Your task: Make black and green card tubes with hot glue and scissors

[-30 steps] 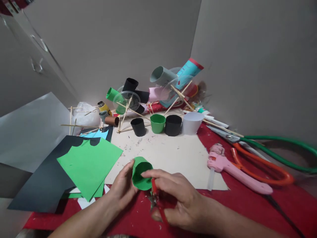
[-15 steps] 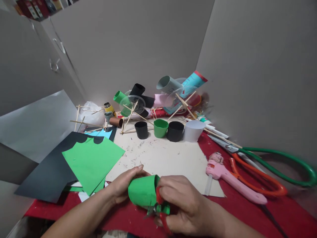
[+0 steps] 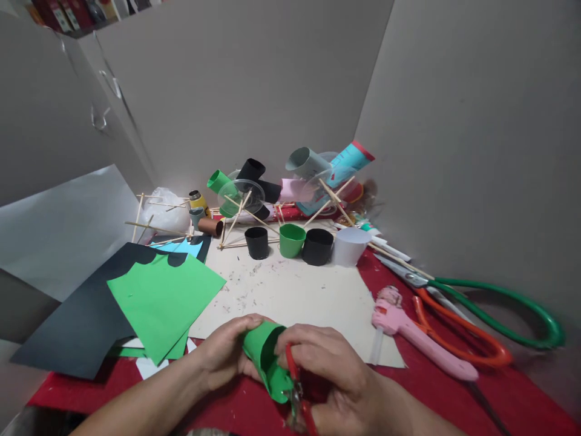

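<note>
My left hand [image 3: 231,354] is closed round the side of a green paper cup [image 3: 261,346], which lies tilted with its open end toward the lower right. In my right hand [image 3: 327,369] are small red-handled scissors [image 3: 293,363], my fingers through the loops. Their blades sit at the cup's lower edge, partly hidden and blurred. Some right-hand fingertips touch the cup's upper rim. Beyond my hands stand a black paper cup [image 3: 256,243], a green paper cup [image 3: 292,241], another black cup [image 3: 318,247] and a white cup [image 3: 351,247] in a row.
Green paper sheets [image 3: 166,297] and a black sheet [image 3: 77,327] lie at left. Right are a pink glue gun [image 3: 422,345] and large scissors [image 3: 499,312]. Stick frames with paper tubes [image 3: 306,162] stand behind the cups. A cream sheet [image 3: 272,297] covers the red tabletop.
The green cup has turned, so its open end now shows more toward me. My right hand and the scissors have shifted slightly lower. The camera view has moved a little.
</note>
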